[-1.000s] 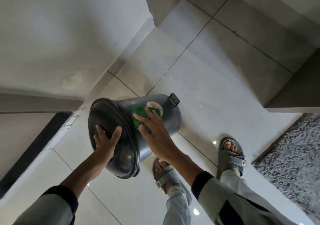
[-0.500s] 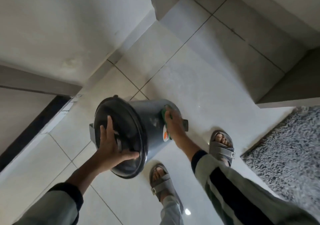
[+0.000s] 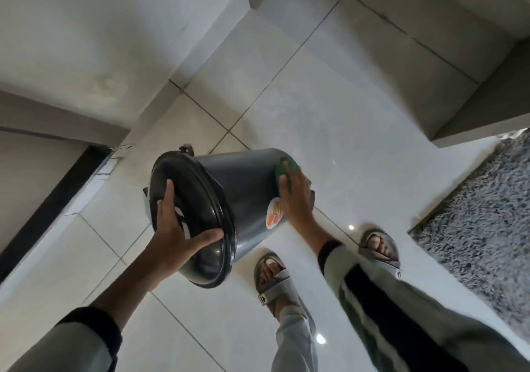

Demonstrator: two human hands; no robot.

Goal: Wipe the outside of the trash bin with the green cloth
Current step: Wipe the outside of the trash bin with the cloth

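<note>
Now right hand (image 3: 295, 196) slid green cloth (image 3: 282, 168) along bin (image 3: 243, 182).

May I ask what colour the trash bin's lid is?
The lid is glossy black; head view.

Left grip (image 3: 172, 228) splayed wide, thumb out; right grip (image 3: 295, 199) flat, arm outstretched.

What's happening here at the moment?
A person has the dark trash bin tilted, lid towards them, over the tiled floor. The left hand lies spread on the lid, steadying it. The right hand presses the green cloth against the bin's outer wall near its base, just beyond a round sticker. A grey rug lies to the right.
</note>
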